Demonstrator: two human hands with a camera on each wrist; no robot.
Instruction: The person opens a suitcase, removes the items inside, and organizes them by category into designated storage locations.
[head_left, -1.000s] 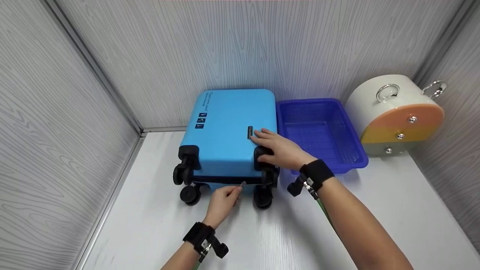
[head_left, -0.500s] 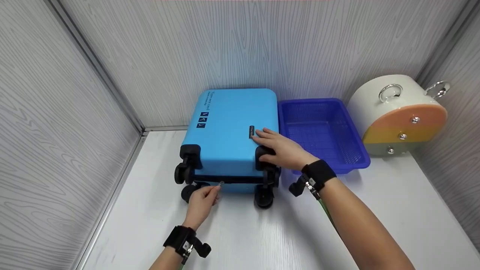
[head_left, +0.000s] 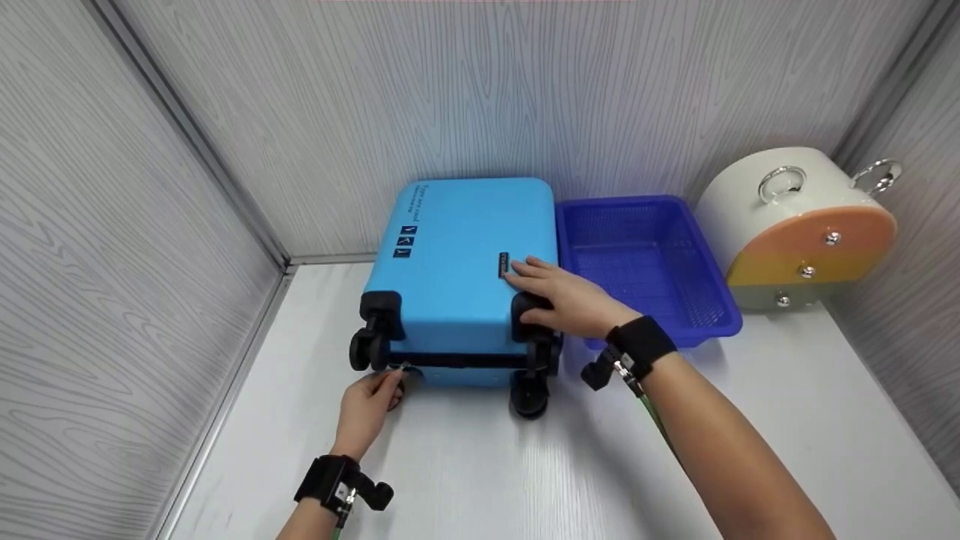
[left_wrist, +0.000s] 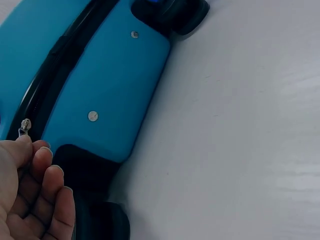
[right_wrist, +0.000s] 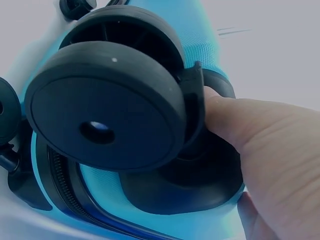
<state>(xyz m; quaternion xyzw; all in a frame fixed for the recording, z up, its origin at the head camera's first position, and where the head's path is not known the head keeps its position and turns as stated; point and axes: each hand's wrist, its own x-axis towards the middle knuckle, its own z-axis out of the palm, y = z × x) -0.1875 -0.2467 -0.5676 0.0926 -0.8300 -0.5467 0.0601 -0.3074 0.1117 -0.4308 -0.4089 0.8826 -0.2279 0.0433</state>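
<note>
A light blue hard-shell suitcase (head_left: 465,240) lies flat, its black wheels toward me. Along its near side runs a black zipper (head_left: 465,361). My left hand (head_left: 364,412) pinches the silver zipper pull (left_wrist: 25,126) between thumb and forefinger, close to the left wheels; its other fingers are loosely curled in the left wrist view. With fingers spread, my right hand (head_left: 574,300) rests on the suitcase's near right corner. In the right wrist view, the right thumb lies against the black mount behind a large caster wheel (right_wrist: 105,107), and most of the other fingers are hidden.
Right of the suitcase stands a blue plastic basket (head_left: 724,322), close against its side. Farther right is a cream rounded box (head_left: 750,176) with ring handles and an orange, yellow and green striped front. White wood-grain panels (head_left: 480,90) enclose the white table (head_left: 480,480).
My left hand has moved left along the suitcase's near side, drawing the zipper pull from near the right wheels to the left wheels. The right hand has stayed on the corner.
</note>
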